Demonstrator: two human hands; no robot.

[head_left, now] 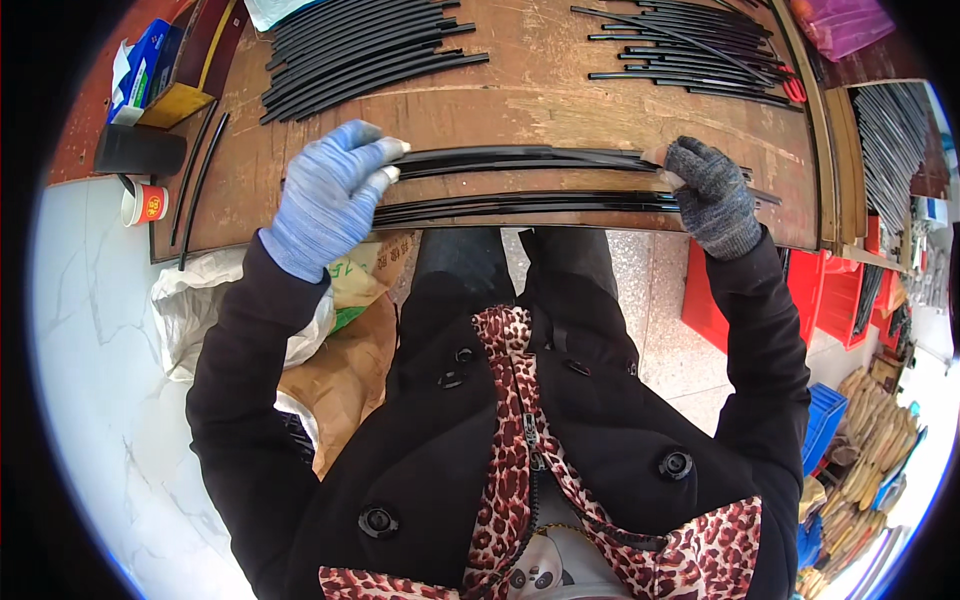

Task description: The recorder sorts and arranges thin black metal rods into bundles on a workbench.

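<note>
Near the front edge of the wooden table, a small bunch of long thin black rods lies crosswise between my hands. My left hand, in a pale blue glove, is closed round its left end, thumb and fingertips pinching. At the right end my right hand, in a dark grey knitted glove with bare fingertips, pinches the same bunch. A second row of black rods lies just below, closer to me, with its ends partly hidden by my hands.
A large pile of black rods sits at the far left, a smaller pile at the far right beside something red. To the left are a black cylinder, a paper cup and a blue box. Red crates stand right, below the table.
</note>
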